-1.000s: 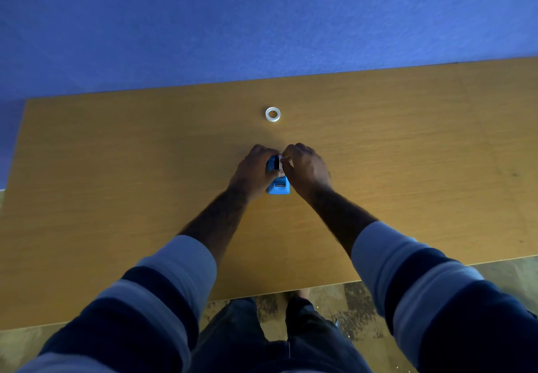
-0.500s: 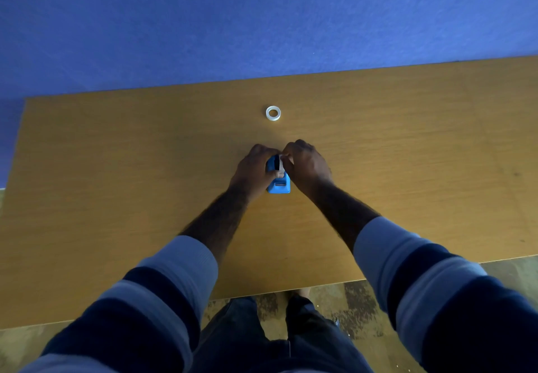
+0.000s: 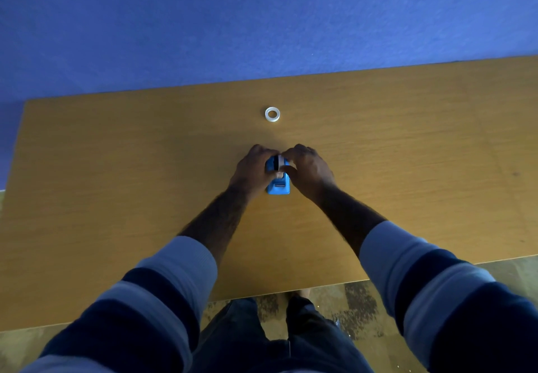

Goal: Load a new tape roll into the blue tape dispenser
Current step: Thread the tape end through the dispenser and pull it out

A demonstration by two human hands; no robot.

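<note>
Head view: left hand [image 3: 250, 170] fingers clamp the blue tape dispenser [image 3: 278, 186] on the worktop [image 3: 116, 168]; right hand [image 3: 310, 168] fingers pinch a white roll [image 3: 281, 162] half-seated in its slot. Seating and threading remain. Another roll [image 3: 272, 114] sits beyond the fingertips. Versus earlier: hands barely shifted, roll more exposed.

You've got one blue plastic tape dispenser [image 3: 278, 187] at table centre. One small white ring-shaped tape core [image 3: 272, 114] lies far of it, well apart. One white tape roll [image 3: 281, 161] sits at the dispenser's far end. Two bare hands: left hand [image 3: 252, 171], right hand [image 3: 310, 169]. One tan wooden table [image 3: 407, 154]. Two striped sleeves, near.
</note>
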